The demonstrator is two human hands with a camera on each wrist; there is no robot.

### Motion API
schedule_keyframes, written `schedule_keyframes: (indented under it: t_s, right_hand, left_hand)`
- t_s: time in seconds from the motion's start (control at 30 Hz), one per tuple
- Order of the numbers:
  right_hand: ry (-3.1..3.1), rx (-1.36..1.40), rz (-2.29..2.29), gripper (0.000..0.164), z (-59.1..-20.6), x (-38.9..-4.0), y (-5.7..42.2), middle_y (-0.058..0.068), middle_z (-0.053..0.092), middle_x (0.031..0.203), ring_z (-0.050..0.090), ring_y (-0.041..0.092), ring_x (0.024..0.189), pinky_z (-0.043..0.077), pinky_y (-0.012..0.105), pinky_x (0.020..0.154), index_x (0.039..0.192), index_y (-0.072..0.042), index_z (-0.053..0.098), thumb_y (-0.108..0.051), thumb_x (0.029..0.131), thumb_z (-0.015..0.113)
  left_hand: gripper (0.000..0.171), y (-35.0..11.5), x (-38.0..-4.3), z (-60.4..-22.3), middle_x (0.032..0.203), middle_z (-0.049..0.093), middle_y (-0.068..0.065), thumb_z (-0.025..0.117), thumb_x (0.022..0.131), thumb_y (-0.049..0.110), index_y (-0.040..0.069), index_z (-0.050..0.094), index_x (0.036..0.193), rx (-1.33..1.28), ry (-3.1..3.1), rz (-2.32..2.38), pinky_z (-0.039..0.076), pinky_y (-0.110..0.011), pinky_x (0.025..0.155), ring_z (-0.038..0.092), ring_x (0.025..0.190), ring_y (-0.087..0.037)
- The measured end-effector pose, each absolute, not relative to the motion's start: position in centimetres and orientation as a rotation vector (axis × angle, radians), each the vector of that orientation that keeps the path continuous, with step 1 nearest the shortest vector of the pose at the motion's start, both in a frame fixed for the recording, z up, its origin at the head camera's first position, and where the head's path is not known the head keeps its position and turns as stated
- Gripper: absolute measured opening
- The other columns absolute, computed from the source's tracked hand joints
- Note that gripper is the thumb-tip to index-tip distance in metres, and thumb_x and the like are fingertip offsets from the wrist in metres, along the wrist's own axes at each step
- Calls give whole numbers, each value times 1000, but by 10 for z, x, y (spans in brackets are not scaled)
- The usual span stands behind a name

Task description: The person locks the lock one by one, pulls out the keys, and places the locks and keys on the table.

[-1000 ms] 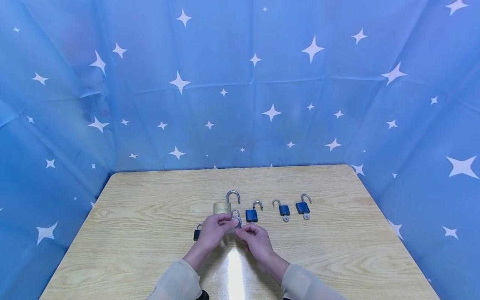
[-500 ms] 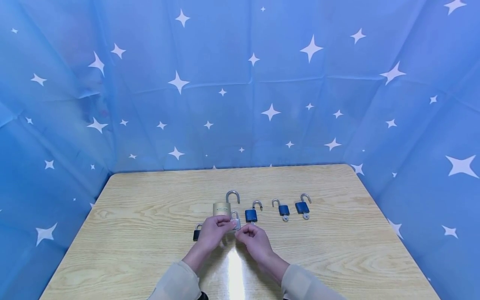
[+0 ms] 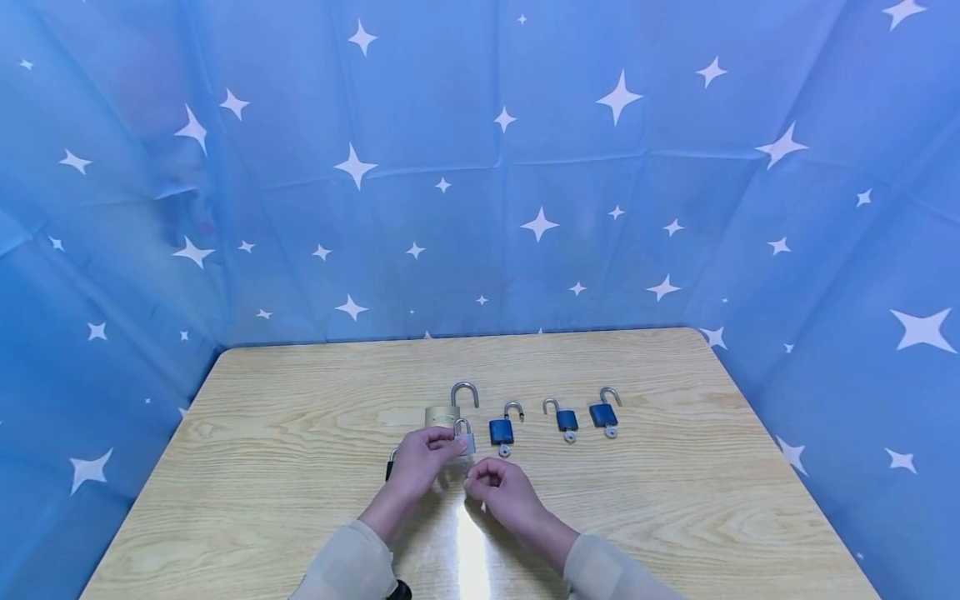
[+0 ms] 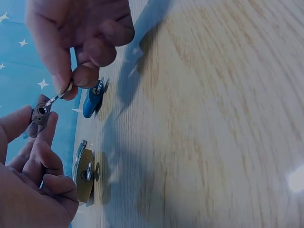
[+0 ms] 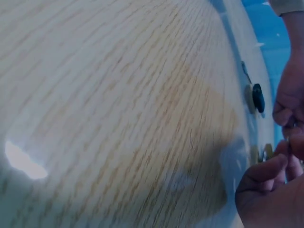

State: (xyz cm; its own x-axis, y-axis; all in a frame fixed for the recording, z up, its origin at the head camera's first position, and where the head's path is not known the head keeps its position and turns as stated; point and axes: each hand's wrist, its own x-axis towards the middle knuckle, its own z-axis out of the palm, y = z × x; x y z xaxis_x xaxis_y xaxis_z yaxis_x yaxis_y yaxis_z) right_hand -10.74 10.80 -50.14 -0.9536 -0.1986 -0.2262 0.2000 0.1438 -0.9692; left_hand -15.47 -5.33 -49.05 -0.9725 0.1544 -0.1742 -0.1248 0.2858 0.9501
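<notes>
Left hand [image 3: 420, 462], in the head view, pinches a small silver padlock [image 3: 470, 442] above the counter [image 3: 300, 483], near a brass padlock [image 3: 441, 417]; three blue padlocks [image 3: 501, 431] lie further right. From the left wrist, the right hand [image 4: 85, 31] pinches a key [image 4: 67, 89], its tip at the silver padlock's keyhole [image 4: 42, 110]; whether inserted, I cannot tell. From the right wrist, a black padlock [image 5: 258, 98] lies near the left hand.

Head cam: high, faces forward and down, farthest back; takes in surface [image 3: 300, 433] plus star curtain [image 3: 435, 108] behind. Left wrist cam: close, rolled sideways, faces lock [image 4: 42, 111] and key [image 4: 68, 89]. Right wrist cam: close, rolled opposite way, left grip [image 5: 291, 97] and right grip [image 5: 270, 199] at right edge. All three share both grips, surface, curtain.
</notes>
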Motion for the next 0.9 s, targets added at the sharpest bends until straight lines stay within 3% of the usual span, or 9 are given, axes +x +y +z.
schedule_keyframes:
  t_s: [0.43,0.63,0.9]
  right_hand:
    - [2170,-32,-1800,13,-496,-103,108,-4,56,69,48,12,59,39,23,52,89,0,64,-10,83,68]
    - [2185,-28,-1773,12,-496,-103,108,-3,59,71,50,14,62,42,25,54,87,-2,65,-12,83,69]
    - [2210,-51,-1758,12,-497,-104,107,-1,62,72,51,14,61,44,26,54,83,-2,66,-14,82,69]
  left_hand:
    - [30,-67,-160,-479,89,69,-4,74,83,32,9,69,101,-32,2411,1746,50,-37,77,62,83,-18]
    - [27,-77,-160,-476,88,65,0,75,80,38,15,71,94,-61,2554,1611,46,-33,74,55,83,-15]
    - [29,-85,-151,-474,84,68,5,74,80,44,19,72,93,-3,2752,1321,47,-33,65,58,73,-11]
